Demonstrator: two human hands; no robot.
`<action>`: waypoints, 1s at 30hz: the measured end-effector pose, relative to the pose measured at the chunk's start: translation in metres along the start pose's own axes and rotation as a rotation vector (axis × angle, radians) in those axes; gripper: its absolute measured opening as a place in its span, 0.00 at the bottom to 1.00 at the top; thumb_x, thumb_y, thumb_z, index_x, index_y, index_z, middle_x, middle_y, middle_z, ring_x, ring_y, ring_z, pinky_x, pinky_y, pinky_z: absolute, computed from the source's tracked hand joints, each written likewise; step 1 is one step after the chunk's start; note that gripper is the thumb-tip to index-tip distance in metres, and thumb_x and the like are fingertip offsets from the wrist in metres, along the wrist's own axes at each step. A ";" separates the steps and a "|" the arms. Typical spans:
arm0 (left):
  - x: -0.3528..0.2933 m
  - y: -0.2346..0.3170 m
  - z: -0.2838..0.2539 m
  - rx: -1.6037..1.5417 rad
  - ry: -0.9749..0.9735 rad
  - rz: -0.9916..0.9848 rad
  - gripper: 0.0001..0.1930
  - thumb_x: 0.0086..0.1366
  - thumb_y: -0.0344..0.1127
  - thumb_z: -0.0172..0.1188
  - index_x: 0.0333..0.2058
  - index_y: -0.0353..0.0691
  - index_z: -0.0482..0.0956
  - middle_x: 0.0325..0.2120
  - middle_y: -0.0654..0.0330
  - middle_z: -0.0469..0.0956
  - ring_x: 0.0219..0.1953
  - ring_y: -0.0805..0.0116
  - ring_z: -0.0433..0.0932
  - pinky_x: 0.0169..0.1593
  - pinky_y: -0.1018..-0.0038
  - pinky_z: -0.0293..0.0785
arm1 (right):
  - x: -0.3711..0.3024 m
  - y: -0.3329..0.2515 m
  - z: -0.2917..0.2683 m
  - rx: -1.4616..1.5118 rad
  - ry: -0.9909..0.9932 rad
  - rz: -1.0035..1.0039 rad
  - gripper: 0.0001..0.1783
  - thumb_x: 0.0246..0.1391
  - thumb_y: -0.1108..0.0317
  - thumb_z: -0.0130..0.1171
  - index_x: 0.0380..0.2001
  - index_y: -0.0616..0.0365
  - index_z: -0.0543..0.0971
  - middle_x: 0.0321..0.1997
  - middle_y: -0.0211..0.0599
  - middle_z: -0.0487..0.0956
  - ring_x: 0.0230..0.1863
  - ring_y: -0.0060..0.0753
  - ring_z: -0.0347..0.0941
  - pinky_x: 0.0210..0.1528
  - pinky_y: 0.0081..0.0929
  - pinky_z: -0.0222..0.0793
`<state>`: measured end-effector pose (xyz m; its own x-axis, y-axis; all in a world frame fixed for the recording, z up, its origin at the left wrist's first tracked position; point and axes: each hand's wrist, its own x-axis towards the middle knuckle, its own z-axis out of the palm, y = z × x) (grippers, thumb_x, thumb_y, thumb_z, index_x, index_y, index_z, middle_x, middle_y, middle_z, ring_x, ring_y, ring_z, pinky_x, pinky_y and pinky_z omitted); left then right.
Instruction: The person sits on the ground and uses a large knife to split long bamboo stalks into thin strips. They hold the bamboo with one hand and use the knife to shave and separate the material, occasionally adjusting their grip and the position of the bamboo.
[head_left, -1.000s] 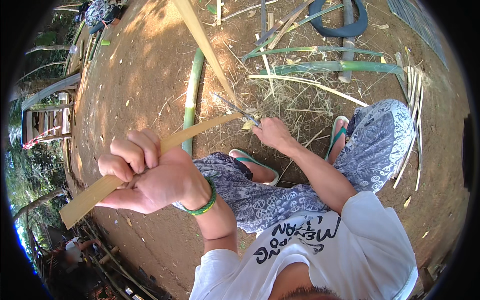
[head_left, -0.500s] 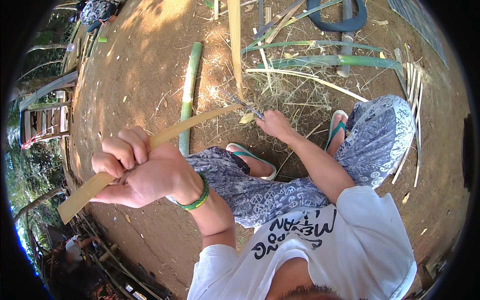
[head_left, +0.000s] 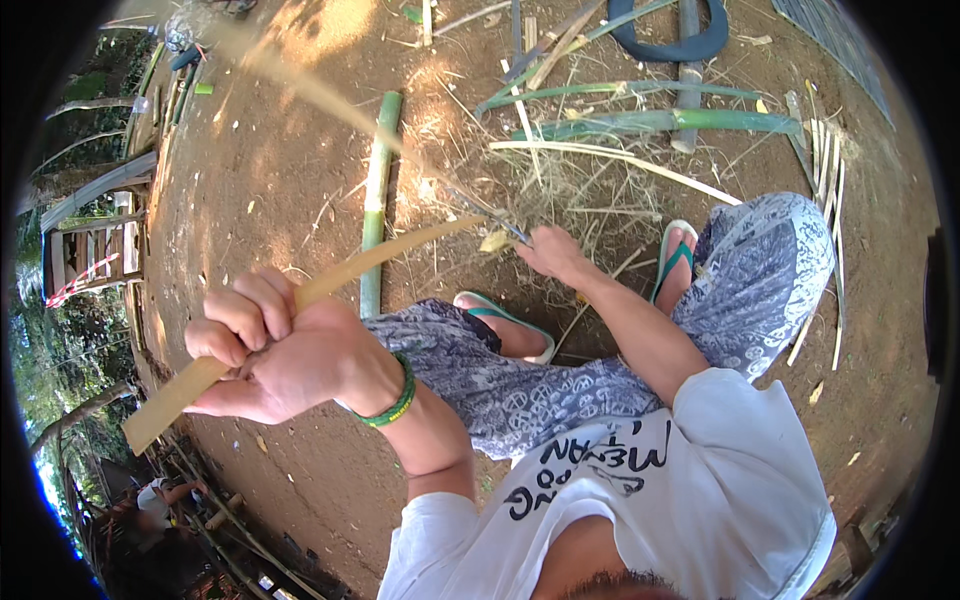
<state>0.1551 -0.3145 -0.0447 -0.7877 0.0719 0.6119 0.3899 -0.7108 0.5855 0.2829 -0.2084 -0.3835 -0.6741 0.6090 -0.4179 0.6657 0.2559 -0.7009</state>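
Note:
My left hand point(head_left: 290, 350), raised at the left, is closed around a flat tan bamboo strip point(head_left: 385, 258). One end of the strip sticks out past the wrist side; the rest runs up and right toward the blade of a knife point(head_left: 508, 228). My right hand point(head_left: 556, 252) is closed on that knife, its handle hidden in the fist. From near the blade a second long strip point(head_left: 340, 110), blurred by motion, stretches to the upper left. Whether it is still joined to the held strip I cannot tell.
A green bamboo pole point(head_left: 376, 190) lies on the dirt beyond my left hand. Split green bamboo point(head_left: 640, 123), fibrous shavings point(head_left: 610, 185) and a dark ring-shaped tube point(head_left: 690, 48) lie ahead. Pale strips point(head_left: 828, 190) rest beside my right knee. My sandalled feet flank the work.
The far strip has swung from pointing straight ahead to the upper left. Both hands keep their grip and have hardly shifted.

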 end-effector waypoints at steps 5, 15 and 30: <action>0.003 -0.007 -0.007 -0.047 -0.038 0.010 0.30 0.74 0.65 0.37 0.20 0.50 0.54 0.14 0.70 0.50 0.14 0.80 0.46 0.19 0.81 0.39 | -0.030 -0.077 -0.026 0.155 0.067 -0.125 0.24 0.55 0.50 0.60 0.29 0.66 0.81 0.25 0.56 0.81 0.30 0.58 0.81 0.37 0.51 0.76; 0.003 -0.005 -0.008 -0.071 -0.053 0.004 0.29 0.74 0.64 0.39 0.20 0.50 0.54 0.14 0.70 0.50 0.14 0.79 0.47 0.20 0.80 0.40 | 0.004 -0.024 -0.019 0.015 -0.081 0.004 0.21 0.53 0.53 0.59 0.30 0.64 0.83 0.32 0.58 0.82 0.37 0.58 0.81 0.44 0.47 0.77; 0.002 0.000 -0.029 -0.033 -0.005 -0.003 0.28 0.73 0.64 0.41 0.21 0.50 0.56 0.14 0.71 0.50 0.14 0.80 0.48 0.20 0.80 0.41 | -0.011 -0.044 -0.018 0.084 0.007 -0.130 0.19 0.50 0.58 0.62 0.31 0.66 0.83 0.29 0.57 0.82 0.34 0.59 0.81 0.42 0.47 0.77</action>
<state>0.1398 -0.3345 -0.0585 -0.7864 0.0771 0.6129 0.3719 -0.7331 0.5694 0.2671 -0.2133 -0.3378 -0.7505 0.5801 -0.3166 0.5435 0.2692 -0.7951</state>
